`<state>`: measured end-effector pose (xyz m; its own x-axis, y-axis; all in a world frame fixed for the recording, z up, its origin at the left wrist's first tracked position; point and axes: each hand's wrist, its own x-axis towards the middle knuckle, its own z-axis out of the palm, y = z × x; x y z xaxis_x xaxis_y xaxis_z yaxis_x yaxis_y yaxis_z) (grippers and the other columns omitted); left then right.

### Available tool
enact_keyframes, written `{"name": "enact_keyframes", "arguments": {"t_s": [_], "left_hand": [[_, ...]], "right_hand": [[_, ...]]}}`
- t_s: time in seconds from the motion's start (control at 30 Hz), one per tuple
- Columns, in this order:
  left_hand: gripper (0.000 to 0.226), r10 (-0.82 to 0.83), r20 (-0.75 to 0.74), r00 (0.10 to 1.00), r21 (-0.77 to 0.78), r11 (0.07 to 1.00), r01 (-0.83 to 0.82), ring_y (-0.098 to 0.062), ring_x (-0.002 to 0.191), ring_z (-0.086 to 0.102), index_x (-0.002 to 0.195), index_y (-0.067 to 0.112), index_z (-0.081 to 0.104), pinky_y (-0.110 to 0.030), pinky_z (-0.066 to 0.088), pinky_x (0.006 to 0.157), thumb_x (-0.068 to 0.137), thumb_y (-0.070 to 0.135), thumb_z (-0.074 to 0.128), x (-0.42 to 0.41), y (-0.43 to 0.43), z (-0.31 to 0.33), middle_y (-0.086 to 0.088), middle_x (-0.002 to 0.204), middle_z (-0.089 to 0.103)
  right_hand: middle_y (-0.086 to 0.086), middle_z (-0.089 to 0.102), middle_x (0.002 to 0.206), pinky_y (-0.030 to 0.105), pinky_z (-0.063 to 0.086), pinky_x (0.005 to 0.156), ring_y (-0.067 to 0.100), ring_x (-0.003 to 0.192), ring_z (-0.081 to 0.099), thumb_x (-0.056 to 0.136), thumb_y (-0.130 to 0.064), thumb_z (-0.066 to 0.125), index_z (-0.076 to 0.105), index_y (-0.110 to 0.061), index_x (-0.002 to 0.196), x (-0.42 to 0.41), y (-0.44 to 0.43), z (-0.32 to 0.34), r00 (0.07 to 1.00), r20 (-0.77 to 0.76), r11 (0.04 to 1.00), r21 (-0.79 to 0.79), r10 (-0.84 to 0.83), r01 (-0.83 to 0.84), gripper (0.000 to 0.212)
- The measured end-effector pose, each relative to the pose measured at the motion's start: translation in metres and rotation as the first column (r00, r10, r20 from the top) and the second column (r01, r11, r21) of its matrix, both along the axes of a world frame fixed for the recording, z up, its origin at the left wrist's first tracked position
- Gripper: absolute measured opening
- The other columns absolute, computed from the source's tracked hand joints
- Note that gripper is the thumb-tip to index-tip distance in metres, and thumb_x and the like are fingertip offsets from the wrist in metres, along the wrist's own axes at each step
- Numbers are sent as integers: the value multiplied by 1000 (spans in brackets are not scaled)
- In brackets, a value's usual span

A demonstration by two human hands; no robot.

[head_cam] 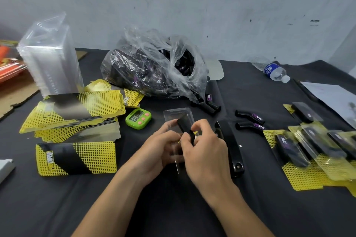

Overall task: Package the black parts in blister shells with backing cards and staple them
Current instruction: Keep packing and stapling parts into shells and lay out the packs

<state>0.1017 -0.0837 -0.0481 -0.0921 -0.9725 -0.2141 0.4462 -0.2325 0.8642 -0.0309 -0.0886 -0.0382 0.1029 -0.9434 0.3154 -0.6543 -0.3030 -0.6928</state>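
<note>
We see only the upper end of the black part (184, 125); the right hand (204, 152) covers the rest. The lower half of the blister shell (178, 114) blurs against the left hand (161, 148). The finished packs (300, 148) smear and run off the right edge, and the digits on the timer (138, 118) are too small for us to read.

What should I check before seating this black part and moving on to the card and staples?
1. Left hand holds the blister shell: ok.
2. Right hand pinches the black part: ok.
3. Part fully seated in the shell: not ok, it lies tilted over the cavity.
4. Backing card available: ok, one lies flat left of the hands.
5. Stapler nearby: ok, just right of the right hand.
6. Stapler loaded: cannot tell.
</note>
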Motion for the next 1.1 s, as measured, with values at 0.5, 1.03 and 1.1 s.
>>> {"name": "enact_keyframes", "arguments": {"t_s": [0.5, 1.03, 1.1], "left_hand": [[47, -27, -328, 944, 30, 999, 39, -38, 134, 57, 145, 11, 54, -54, 51, 104, 105, 34, 46, 19, 1, 3, -19, 136, 62], [55, 317, -322, 892, 188, 945, -268, -37, 109, 69, 119, 4, 68, -47, 62, 84, 108, 48, 37, 30, 0, 9, -18, 114, 70], [58, 327, -318, 890, 184, 942, -280, -37, 108, 68, 113, 4, 73, -47, 62, 84, 109, 48, 36, 30, 0, 10, -17, 110, 72]], "right_hand": [[-13, 61, 68, 30, 45, 61, 11, 65, 59, 100, -11, 54, 66, -26, 94, -22, -7, 16, 978, 184, 960, -242, -98, 142, 20], [7, 63, 131, 34, 44, 84, 26, 123, 55, 100, -32, 62, 43, -16, 131, -12, 25, 21, 697, -684, 951, 309, 215, 10, 40], [6, 66, 125, 32, 40, 76, 26, 118, 59, 96, -22, 64, 46, -16, 129, -15, 28, 23, 663, -716, 956, 292, 219, -1, 38]]}}
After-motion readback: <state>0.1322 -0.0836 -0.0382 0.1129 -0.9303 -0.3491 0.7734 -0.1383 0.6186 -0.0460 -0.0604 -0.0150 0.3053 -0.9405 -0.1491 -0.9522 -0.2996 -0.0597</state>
